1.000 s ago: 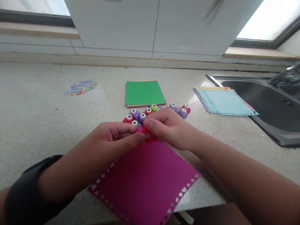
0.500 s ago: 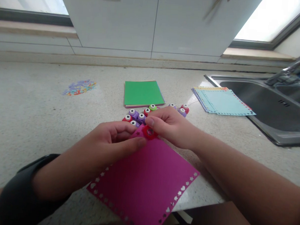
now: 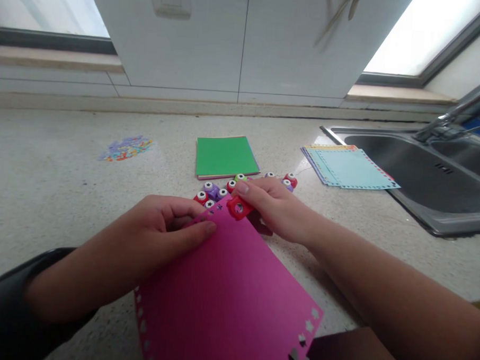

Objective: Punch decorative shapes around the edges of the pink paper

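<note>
A magenta sheet of paper [image 3: 235,286] with small shapes cut along its edges is tilted towards me over the counter's front edge. My left hand [image 3: 170,227] pinches its upper left edge between thumb and fingers. At the top corner of the sheet, my right hand [image 3: 273,202] grips a red craft punch [image 3: 239,207], its underside with the cut-out opening facing me. The punch overlaps the paper's edge. Just behind the hands stand several small punches [image 3: 211,189] in red, purple and green with white tops; my right hand hides some of them.
A stack of coloured paper, green on top [image 3: 227,155], lies behind the punches. Light blue punched sheets [image 3: 355,169] lie at right, by the steel sink [image 3: 415,182]. A pile of tiny paper cut-outs [image 3: 126,148] lies at left on the speckled counter [image 3: 44,192].
My left hand has slid down and left along the paper's edge. The sheet now sits lower and closer to me. The red punch has tilted in my right hand, showing more of its side.
</note>
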Available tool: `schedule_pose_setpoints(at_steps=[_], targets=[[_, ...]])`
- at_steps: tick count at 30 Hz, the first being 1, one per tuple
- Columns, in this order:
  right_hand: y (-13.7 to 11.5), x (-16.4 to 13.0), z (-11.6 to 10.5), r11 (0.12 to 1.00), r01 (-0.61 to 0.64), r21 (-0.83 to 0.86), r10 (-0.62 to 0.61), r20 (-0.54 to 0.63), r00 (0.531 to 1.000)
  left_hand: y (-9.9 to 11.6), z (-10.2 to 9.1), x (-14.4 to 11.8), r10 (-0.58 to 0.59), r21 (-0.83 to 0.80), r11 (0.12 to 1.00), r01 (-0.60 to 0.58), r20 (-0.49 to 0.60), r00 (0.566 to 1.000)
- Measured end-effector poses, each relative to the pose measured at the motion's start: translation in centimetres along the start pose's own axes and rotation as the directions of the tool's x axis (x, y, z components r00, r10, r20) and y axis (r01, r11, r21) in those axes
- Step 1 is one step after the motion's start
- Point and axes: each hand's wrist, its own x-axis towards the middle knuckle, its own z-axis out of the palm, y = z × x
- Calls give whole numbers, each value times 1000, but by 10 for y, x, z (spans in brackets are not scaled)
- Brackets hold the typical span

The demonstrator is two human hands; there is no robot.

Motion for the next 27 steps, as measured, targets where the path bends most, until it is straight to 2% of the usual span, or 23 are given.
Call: schedule_pose_setpoints(at_steps=[5, 12, 19, 24, 27], targets=[[-1, 0, 5, 988, -113, 103, 111, 33, 993, -8, -8, 3, -18, -21, 1000, 18, 11, 1000], [0, 1, 7, 967, -142, 211, 144, 8, 990, -5, -7, 5, -55, -51, 997, 56, 11, 998], [-4, -7, 2, 992, -124, -18, 124, 33, 992, -4, -2, 2, 71, 96, 993, -75, 51, 996], [-17, -28, 1, 961, -240, -139, 245, 17, 969, 0, 11, -6, 100, 168, 978, -119, 117, 988], [-16, -52, 4, 938, -330, -104, 328, -36, 944, 3, 23, -13, 141, 275, 945, -176, 142, 980]])
